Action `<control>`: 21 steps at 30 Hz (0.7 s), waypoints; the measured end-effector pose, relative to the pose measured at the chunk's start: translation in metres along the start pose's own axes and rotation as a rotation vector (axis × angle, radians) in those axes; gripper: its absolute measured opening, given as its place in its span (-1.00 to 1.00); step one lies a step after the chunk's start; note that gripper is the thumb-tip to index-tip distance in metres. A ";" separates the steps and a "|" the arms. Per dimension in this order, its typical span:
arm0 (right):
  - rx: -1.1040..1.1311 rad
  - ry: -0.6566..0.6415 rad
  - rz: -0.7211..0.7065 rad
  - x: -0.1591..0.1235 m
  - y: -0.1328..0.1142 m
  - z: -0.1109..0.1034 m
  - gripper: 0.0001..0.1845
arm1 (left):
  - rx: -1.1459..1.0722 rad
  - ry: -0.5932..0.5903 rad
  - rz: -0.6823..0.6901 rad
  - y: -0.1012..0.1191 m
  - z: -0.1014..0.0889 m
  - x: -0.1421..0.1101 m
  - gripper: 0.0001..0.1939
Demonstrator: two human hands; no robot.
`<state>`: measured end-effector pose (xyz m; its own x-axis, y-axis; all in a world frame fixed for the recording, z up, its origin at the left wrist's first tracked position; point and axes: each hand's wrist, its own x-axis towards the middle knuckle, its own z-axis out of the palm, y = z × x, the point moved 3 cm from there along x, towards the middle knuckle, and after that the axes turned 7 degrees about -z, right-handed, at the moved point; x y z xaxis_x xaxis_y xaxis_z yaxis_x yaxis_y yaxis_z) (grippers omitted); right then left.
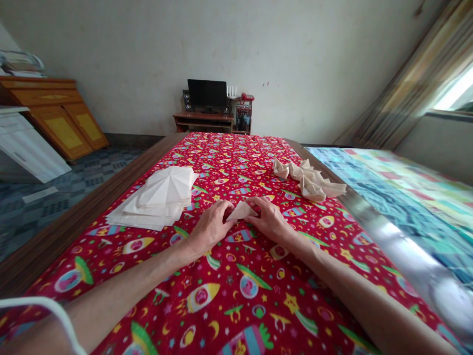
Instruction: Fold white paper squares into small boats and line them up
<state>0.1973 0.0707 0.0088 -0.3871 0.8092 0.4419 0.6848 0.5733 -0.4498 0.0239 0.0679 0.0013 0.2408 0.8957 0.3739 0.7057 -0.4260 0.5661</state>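
A small folded piece of cream paper [242, 211], roughly triangular with its peak pointing away from me, is held between my two hands just above the red patterned cloth. My left hand [214, 220] pinches its left corner between thumb and fingers. At the right corner, my right hand [269, 218] grips it the same way. To the left lies a stack of creased cream paper sheets [168, 190], the top one marked with folds radiating from a point. Several folded paper pieces [308, 178] sit in a loose cluster at the right.
The red cloth [240, 276] with rockets and stars covers a long wooden-edged table [121, 190]. Beyond its far end stands a desk with a monitor [207, 93]. A bed [399, 197] adjoins on the right; a wooden cabinet [62, 118] is at left. A white cable [48, 303] crosses lower left.
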 end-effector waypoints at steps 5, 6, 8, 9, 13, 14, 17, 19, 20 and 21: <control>-0.048 -0.044 -0.065 -0.002 -0.006 -0.002 -0.69 | -0.033 0.031 0.036 0.003 -0.001 -0.001 -0.85; -0.055 -0.047 -0.073 -0.003 -0.006 -0.002 -0.73 | -0.039 0.034 0.039 0.002 -0.001 -0.001 -0.86; -0.055 -0.033 -0.084 -0.004 -0.005 0.000 -0.78 | -0.061 0.038 0.041 0.002 0.000 -0.002 -0.85; -0.047 -0.015 -0.090 -0.004 -0.003 0.000 -0.74 | -0.076 0.037 0.041 0.001 0.000 -0.002 -0.84; -0.037 0.039 -0.108 -0.006 0.006 0.006 -0.36 | -0.093 0.033 0.043 0.002 -0.001 -0.001 -0.82; -0.051 0.036 -0.105 -0.006 0.008 0.007 -0.31 | -0.086 0.034 0.040 0.002 -0.001 -0.001 -0.82; -0.116 0.017 -0.137 -0.006 0.009 0.008 -0.38 | -0.091 0.032 0.013 0.002 -0.001 0.000 -0.79; -0.168 -0.013 -0.212 -0.005 0.004 0.007 -0.48 | -0.140 0.013 -0.001 0.001 0.001 0.001 -0.78; -0.203 -0.038 -0.251 -0.004 0.001 0.006 -0.52 | -0.173 0.001 -0.003 0.000 0.002 0.002 -0.79; -0.242 -0.068 -0.281 -0.004 -0.003 0.006 -0.55 | -0.207 -0.009 -0.003 -0.002 0.004 0.002 -0.80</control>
<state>0.1932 0.0666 0.0037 -0.6151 0.6363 0.4656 0.6693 0.7335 -0.1181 0.0256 0.0710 -0.0018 0.2454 0.8975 0.3664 0.5543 -0.4400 0.7065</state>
